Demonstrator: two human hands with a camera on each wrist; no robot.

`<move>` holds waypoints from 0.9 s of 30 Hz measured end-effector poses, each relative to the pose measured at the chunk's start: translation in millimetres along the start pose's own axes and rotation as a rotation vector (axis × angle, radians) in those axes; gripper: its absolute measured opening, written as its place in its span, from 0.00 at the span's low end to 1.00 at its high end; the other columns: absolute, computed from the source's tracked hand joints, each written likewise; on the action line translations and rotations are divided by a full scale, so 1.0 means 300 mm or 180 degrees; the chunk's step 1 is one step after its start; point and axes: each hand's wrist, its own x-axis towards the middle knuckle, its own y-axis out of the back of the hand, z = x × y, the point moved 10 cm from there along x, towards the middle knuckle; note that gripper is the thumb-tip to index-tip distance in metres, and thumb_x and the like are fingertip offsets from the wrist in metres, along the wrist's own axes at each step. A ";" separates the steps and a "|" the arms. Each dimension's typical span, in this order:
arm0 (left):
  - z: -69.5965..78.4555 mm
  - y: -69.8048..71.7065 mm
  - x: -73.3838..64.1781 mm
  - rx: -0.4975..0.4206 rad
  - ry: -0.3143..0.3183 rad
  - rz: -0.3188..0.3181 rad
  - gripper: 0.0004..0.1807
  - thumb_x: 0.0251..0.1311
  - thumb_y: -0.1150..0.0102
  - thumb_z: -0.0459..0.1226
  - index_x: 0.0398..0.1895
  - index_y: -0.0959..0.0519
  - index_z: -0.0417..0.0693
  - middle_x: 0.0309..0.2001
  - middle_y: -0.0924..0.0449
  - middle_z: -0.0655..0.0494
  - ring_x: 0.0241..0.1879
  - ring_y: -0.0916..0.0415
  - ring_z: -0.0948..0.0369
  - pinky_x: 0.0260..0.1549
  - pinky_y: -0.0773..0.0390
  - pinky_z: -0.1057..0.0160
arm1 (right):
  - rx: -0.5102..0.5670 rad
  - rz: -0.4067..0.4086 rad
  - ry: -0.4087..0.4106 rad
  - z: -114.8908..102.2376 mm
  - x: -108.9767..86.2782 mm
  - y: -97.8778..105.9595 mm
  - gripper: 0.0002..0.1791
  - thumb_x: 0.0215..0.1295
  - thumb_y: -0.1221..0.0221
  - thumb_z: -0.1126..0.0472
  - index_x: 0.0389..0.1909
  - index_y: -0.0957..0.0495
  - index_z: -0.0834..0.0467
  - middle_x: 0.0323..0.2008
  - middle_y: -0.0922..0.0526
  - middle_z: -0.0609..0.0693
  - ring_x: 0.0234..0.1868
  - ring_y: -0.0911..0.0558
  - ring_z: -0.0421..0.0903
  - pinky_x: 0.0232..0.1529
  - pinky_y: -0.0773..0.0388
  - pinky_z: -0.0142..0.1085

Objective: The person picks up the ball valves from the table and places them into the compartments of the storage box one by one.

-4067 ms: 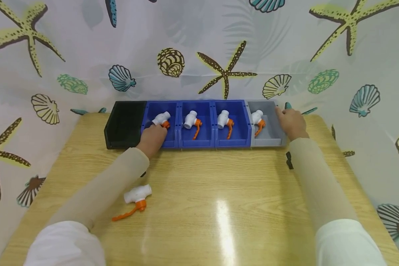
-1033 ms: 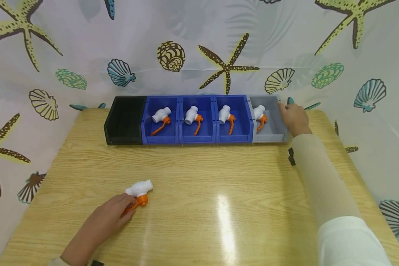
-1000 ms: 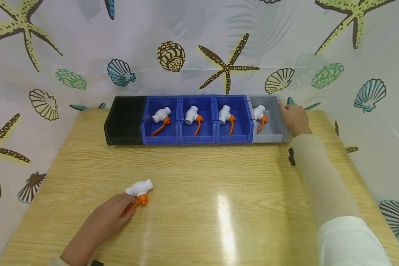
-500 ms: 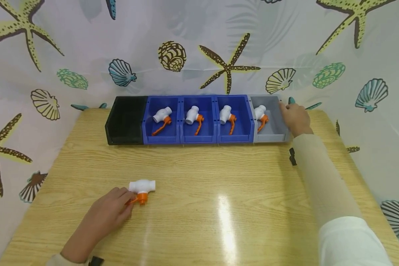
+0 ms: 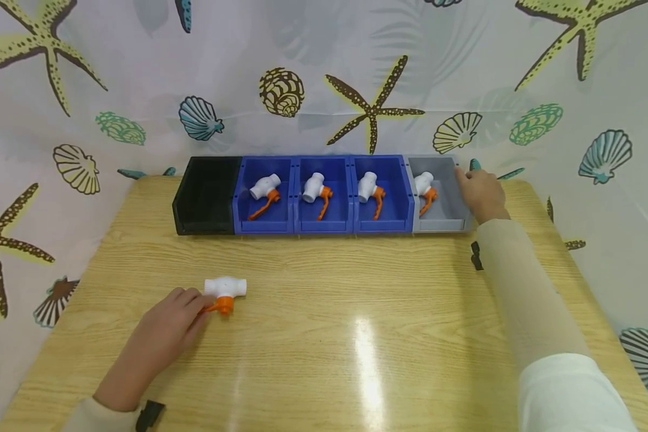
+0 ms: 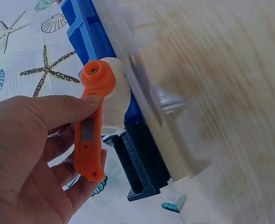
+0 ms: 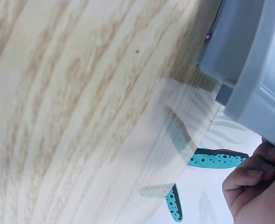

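My left hand (image 5: pixel 164 327) pinches a white ball valve (image 5: pixel 225 287) by its orange handle (image 6: pixel 88 144), over the left part of the table. In the left wrist view, the thumb lies on the handle and the fingers curl behind it. The valve seems raised a little off the tabletop. At the far right, my right hand (image 5: pixel 482 195) grips the side rim of the grey bin (image 5: pixel 440 225). Its curled fingers show beside the bin wall in the right wrist view; the thumb is hidden there. Inside the grey bin lies another ball valve (image 5: pixel 423 183).
Left of the grey bin stand three joined blue bins (image 5: pixel 324 227), each holding one similar valve, and a black bin (image 5: pixel 205 228) with nothing visible inside. A curtain (image 5: pixel 324 36) with shells and starfish hangs behind the wooden table (image 5: pixel 313 324).
My left hand left the leftmost blue bin, took the valve on the table by its handle, turned it slightly and moved it forward. The right hand stays at the grey bin.
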 end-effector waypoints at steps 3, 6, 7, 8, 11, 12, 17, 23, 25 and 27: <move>-0.018 0.020 0.009 0.0011 0.0088 0.0055 0.14 0.52 0.36 0.34 0.43 0.22 0.42 0.38 0.24 0.53 0.36 0.29 0.56 0.35 0.26 0.56 | 0.0022 0.0000 -0.0001 -0.002 0.000 0.000 0.43 0.63 0.74 0.29 0.34 0.28 0.63 0.26 0.29 0.58 0.28 0.29 0.55 0.25 0.35 0.44; -0.043 0.052 0.025 -0.0012 0.0159 0.0220 0.15 0.50 0.35 0.32 0.43 0.22 0.40 0.37 0.24 0.51 0.36 0.29 0.53 0.35 0.26 0.54 | 0.0030 -0.0010 -0.0019 0.000 0.001 0.000 0.43 0.63 0.74 0.29 0.37 0.27 0.64 0.28 0.29 0.59 0.30 0.29 0.55 0.26 0.35 0.45; -0.054 0.063 0.030 -0.0030 0.0201 0.0287 0.15 0.50 0.35 0.32 0.43 0.22 0.40 0.37 0.24 0.50 0.36 0.29 0.53 0.35 0.26 0.54 | 0.0033 -0.0013 -0.0026 0.000 0.001 0.000 0.44 0.63 0.74 0.29 0.38 0.26 0.64 0.28 0.28 0.59 0.30 0.29 0.56 0.26 0.34 0.45; -0.064 0.074 0.035 -0.0053 0.0240 0.0358 0.15 0.50 0.35 0.32 0.42 0.22 0.39 0.37 0.24 0.49 0.36 0.30 0.52 0.35 0.26 0.53 | 0.0034 -0.0017 -0.0032 0.000 0.001 0.000 0.44 0.64 0.74 0.29 0.40 0.26 0.65 0.29 0.28 0.60 0.31 0.29 0.56 0.27 0.34 0.45; -0.098 0.096 0.048 -0.0112 0.0406 0.0522 0.14 0.51 0.35 0.32 0.42 0.22 0.38 0.38 0.25 0.48 0.37 0.30 0.50 0.34 0.26 0.52 | 0.0028 -0.0036 -0.0042 0.001 0.000 -0.002 0.46 0.64 0.74 0.30 0.47 0.26 0.66 0.32 0.27 0.61 0.33 0.28 0.57 0.29 0.34 0.46; -0.109 0.102 0.055 -0.0134 0.0478 0.0560 0.14 0.51 0.36 0.32 0.42 0.23 0.38 0.38 0.25 0.47 0.38 0.30 0.50 0.35 0.26 0.51 | 0.0026 -0.0045 -0.0046 0.002 -0.001 -0.003 0.47 0.64 0.74 0.30 0.48 0.26 0.67 0.33 0.27 0.61 0.33 0.28 0.57 0.29 0.34 0.46; -0.156 0.129 0.099 -0.0268 0.0800 0.0693 0.14 0.55 0.38 0.33 0.44 0.24 0.37 0.41 0.26 0.44 0.40 0.31 0.48 0.38 0.26 0.48 | 0.0004 -0.0046 -0.0046 0.006 -0.002 -0.003 0.46 0.64 0.75 0.30 0.44 0.26 0.66 0.31 0.28 0.61 0.31 0.29 0.56 0.27 0.34 0.45; -0.210 0.160 0.168 -0.0410 0.0968 0.0891 0.13 0.60 0.42 0.34 0.45 0.24 0.33 0.40 0.26 0.42 0.37 0.30 0.48 0.36 0.28 0.50 | -0.0006 0.0035 0.0037 -0.002 -0.002 0.003 0.45 0.64 0.74 0.30 0.44 0.25 0.66 0.31 0.27 0.61 0.31 0.28 0.57 0.28 0.33 0.47; -0.226 0.160 0.194 -0.0473 0.0966 0.0935 0.13 0.61 0.44 0.34 0.45 0.25 0.32 0.38 0.26 0.41 0.36 0.30 0.48 0.36 0.28 0.50 | -0.0013 0.0052 0.0058 -0.003 -0.002 0.005 0.46 0.65 0.74 0.31 0.46 0.25 0.67 0.31 0.26 0.61 0.31 0.28 0.57 0.29 0.33 0.48; -0.245 0.153 0.220 -0.0509 0.0958 0.0941 0.13 0.62 0.44 0.34 0.45 0.25 0.32 0.38 0.27 0.41 0.36 0.30 0.48 0.36 0.28 0.50 | -0.0011 0.0043 0.0056 -0.003 -0.001 0.005 0.46 0.65 0.74 0.31 0.46 0.25 0.67 0.31 0.26 0.62 0.31 0.28 0.57 0.29 0.33 0.48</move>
